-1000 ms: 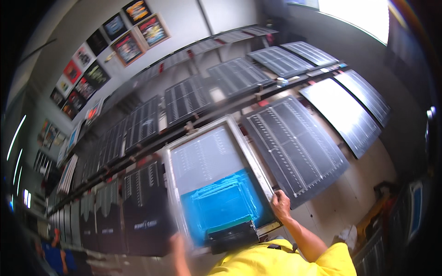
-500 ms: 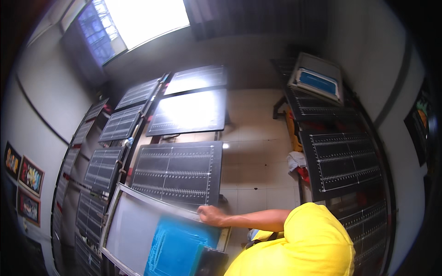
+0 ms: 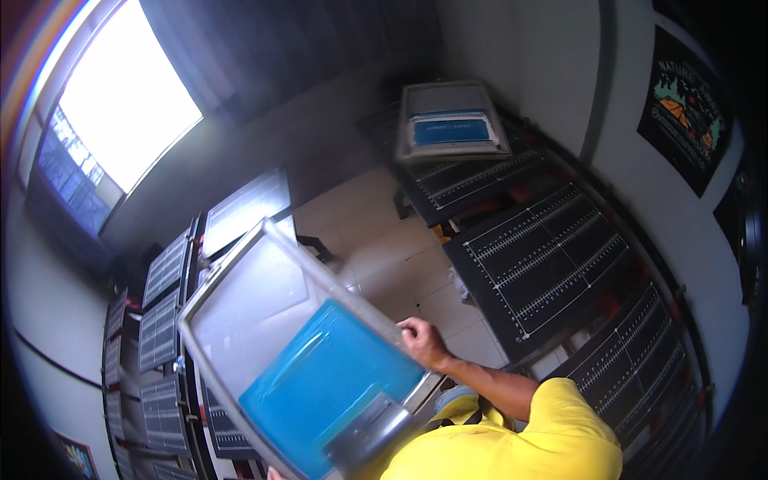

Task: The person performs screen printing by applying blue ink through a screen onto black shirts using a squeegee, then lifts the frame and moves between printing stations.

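Note:
A screen printing frame (image 3: 252,436) is held tilted in front of me, its pale mesh carrying a large block of blue ink or coating. My right hand (image 3: 424,342) has its fingers curled round the frame's right edge. At the lower edge of the picture a sliver of my left hand (image 3: 274,474) shows against the frame's near left side; most of it is out of view. A grey flat-sided tool (image 3: 370,432), its kind unclear, rests over the blue area close to my body.
Rows of black printing boards (image 3: 544,256) with white ruled marks stand on both sides of a tiled aisle (image 3: 392,256). Another printing frame (image 3: 452,150) with a blue patch lies on the far right boards. A dark poster (image 3: 684,112) hangs on the right wall.
The printing frame has come up off the left-hand boards and swung right with my hands. My view has turned to the right, toward the right-hand row.

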Action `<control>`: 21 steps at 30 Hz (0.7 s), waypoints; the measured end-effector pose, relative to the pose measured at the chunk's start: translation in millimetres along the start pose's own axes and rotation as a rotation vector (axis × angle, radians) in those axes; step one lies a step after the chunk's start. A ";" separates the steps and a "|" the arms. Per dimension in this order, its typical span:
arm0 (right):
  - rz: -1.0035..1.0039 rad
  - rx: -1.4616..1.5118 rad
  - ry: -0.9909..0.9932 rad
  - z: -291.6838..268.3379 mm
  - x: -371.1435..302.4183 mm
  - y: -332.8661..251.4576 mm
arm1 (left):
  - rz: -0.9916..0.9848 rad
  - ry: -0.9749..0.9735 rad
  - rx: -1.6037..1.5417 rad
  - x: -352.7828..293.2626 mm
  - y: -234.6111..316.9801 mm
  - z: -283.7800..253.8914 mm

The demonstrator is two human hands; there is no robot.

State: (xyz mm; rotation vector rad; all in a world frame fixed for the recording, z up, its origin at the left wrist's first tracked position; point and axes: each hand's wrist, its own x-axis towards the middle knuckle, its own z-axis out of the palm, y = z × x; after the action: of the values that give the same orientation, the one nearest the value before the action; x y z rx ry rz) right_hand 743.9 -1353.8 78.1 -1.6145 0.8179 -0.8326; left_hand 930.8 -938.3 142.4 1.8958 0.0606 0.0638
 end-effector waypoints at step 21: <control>0.293 -0.195 1.409 -220.7 -154.9 53.7 | 0.436 -1.363 0.171 -41.9 150.4 503.4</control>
State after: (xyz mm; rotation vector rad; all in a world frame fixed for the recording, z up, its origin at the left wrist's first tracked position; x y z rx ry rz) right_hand 471.2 -1341.1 45.5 -0.8093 2.0738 -1.6954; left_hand 928.1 -1465.0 123.3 1.7276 -1.2834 -0.9476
